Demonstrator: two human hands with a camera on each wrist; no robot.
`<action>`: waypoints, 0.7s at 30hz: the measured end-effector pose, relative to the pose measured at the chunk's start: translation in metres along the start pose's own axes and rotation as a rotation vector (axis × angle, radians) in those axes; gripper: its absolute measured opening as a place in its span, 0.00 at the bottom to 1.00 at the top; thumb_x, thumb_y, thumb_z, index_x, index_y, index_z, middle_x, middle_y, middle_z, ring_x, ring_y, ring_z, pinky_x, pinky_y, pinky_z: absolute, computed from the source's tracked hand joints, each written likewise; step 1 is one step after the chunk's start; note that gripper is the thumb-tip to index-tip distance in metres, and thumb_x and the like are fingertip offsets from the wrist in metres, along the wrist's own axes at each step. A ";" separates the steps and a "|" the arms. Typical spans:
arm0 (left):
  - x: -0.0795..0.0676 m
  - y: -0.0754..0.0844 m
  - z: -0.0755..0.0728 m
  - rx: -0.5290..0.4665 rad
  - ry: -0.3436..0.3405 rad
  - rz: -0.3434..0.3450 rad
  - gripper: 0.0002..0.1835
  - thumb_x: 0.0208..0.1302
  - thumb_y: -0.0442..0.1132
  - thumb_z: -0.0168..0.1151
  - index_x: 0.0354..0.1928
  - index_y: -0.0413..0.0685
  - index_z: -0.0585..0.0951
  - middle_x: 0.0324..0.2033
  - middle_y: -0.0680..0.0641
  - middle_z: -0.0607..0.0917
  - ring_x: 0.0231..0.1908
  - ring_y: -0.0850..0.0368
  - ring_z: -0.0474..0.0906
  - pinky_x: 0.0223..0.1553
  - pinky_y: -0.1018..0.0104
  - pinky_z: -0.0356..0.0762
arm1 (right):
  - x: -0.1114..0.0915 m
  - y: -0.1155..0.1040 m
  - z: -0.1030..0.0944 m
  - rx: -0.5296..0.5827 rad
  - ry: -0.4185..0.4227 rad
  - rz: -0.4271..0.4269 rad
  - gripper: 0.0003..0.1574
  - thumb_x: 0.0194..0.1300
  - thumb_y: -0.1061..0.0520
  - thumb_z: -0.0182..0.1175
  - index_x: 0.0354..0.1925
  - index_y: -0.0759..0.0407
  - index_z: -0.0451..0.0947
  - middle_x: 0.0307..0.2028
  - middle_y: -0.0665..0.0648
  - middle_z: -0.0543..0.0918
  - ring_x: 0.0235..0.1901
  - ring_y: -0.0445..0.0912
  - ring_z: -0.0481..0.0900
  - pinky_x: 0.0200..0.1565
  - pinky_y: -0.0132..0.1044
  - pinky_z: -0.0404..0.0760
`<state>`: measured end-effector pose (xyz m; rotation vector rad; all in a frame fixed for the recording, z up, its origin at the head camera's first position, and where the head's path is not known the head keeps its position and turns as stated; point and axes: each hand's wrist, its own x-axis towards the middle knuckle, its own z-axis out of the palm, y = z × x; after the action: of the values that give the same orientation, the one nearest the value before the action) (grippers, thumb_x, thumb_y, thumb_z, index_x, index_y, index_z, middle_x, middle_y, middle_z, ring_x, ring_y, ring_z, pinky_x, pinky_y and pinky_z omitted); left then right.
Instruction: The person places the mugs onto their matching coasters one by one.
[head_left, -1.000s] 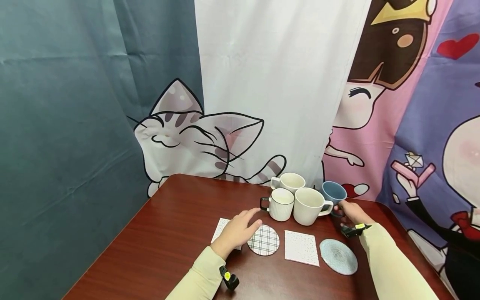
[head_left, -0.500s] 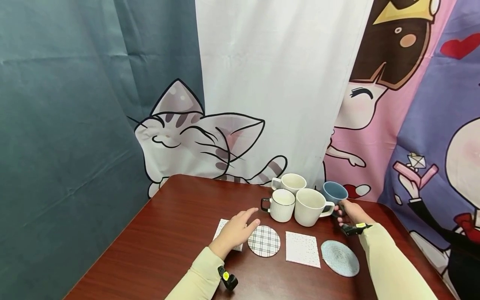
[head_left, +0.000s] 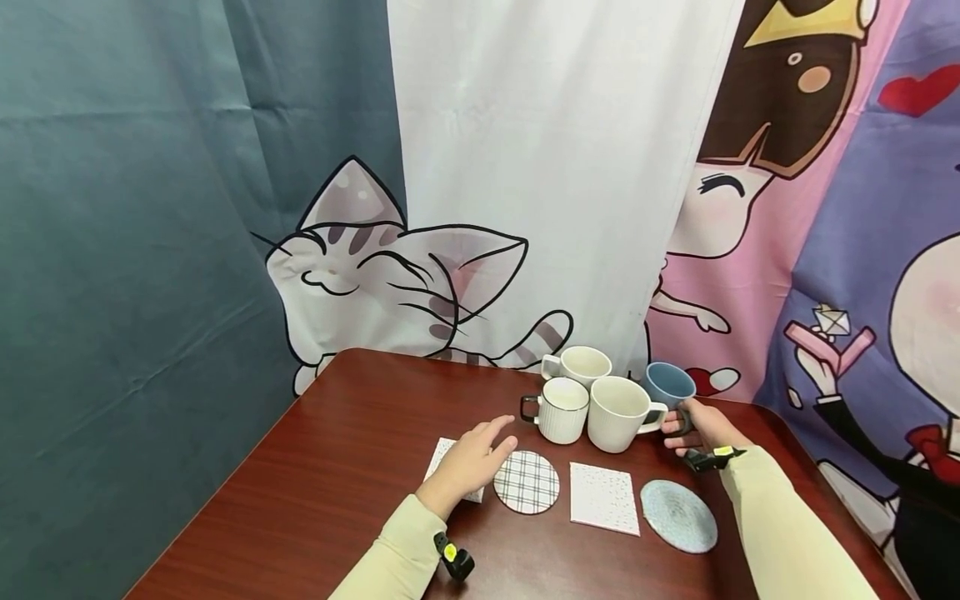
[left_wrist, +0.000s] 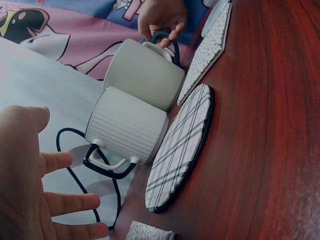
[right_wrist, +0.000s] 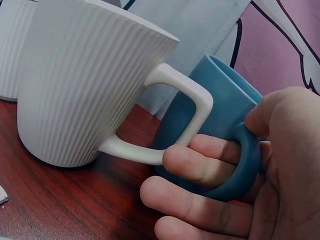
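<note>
At the right back of the table, a blue mug (head_left: 669, 383) stands with its handle toward me. My right hand (head_left: 705, 423) holds that handle; in the right wrist view, fingers (right_wrist: 195, 165) pass through the loop and the thumb lies on top. The fingertips are right beside the handle of a large cream ribbed mug (head_left: 618, 415). My left hand (head_left: 471, 461) hovers with fingers spread and holds nothing. Beneath it, a speckled square coaster (head_left: 441, 452) is partly hidden. A round plaid coaster (head_left: 527, 482) lies just to its right.
A white ribbed mug with a black handle (head_left: 562, 411) and another cream mug (head_left: 585, 362) crowd beside the large one. In front lie a second speckled square coaster (head_left: 603, 497) and a round blue-grey coaster (head_left: 678, 517). A printed curtain (head_left: 570, 167) hangs behind the table.
My right fingers have reached further left through the blue mug's handle, and the hand has turned slightly. The mugs and coasters stay put. My left hand has shifted slightly left.
</note>
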<state>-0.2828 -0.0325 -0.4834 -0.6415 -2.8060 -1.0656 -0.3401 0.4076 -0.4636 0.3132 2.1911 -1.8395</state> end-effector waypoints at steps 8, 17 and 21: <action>0.001 -0.001 -0.002 -0.015 0.008 -0.003 0.26 0.78 0.57 0.47 0.73 0.60 0.70 0.66 0.45 0.76 0.64 0.43 0.74 0.61 0.42 0.72 | 0.001 -0.004 0.001 0.023 0.005 -0.003 0.28 0.77 0.46 0.41 0.40 0.60 0.83 0.32 0.50 0.88 0.29 0.46 0.88 0.35 0.42 0.87; 0.002 -0.003 -0.005 -0.028 0.002 0.007 0.29 0.78 0.61 0.44 0.74 0.59 0.69 0.67 0.44 0.75 0.65 0.43 0.73 0.62 0.42 0.72 | 0.001 -0.004 0.002 -0.053 0.058 -0.021 0.27 0.77 0.48 0.40 0.43 0.63 0.81 0.32 0.51 0.88 0.30 0.47 0.88 0.36 0.42 0.87; 0.002 -0.006 -0.005 -0.033 0.007 0.009 0.30 0.78 0.61 0.44 0.74 0.59 0.68 0.67 0.44 0.75 0.65 0.43 0.73 0.62 0.43 0.72 | 0.003 -0.002 0.001 -0.086 0.062 -0.032 0.29 0.77 0.46 0.40 0.43 0.64 0.82 0.33 0.53 0.89 0.31 0.48 0.88 0.36 0.43 0.87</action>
<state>-0.2873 -0.0389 -0.4827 -0.6524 -2.7825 -1.1123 -0.3438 0.4066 -0.4626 0.3236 2.3225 -1.7678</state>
